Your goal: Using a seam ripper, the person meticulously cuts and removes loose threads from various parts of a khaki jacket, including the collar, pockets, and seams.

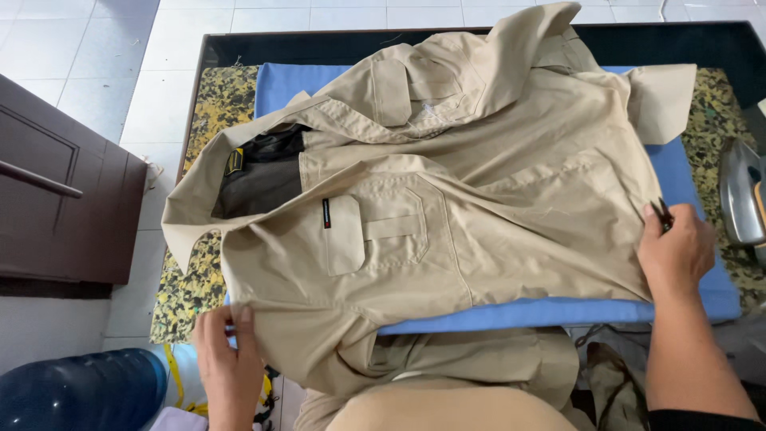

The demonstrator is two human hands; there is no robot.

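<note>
That tan work jacket [447, 199] is spread flat over the blue ironing pad [558, 310], left hand [230, 365] pinching its near edge, right hand [674, 251] gripping the hem, and it looks soft and floppy, so edges seem best to grab.

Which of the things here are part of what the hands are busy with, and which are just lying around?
In use:
- beige shirt, spread flat
- blue ironing pad beneath it
- left hand, gripping the shirt's near edge
- right hand, pinching the shirt's hem

Lying about:
- iron, at the right edge
- blue water jug, on the floor
- dark wooden door, at left
</note>
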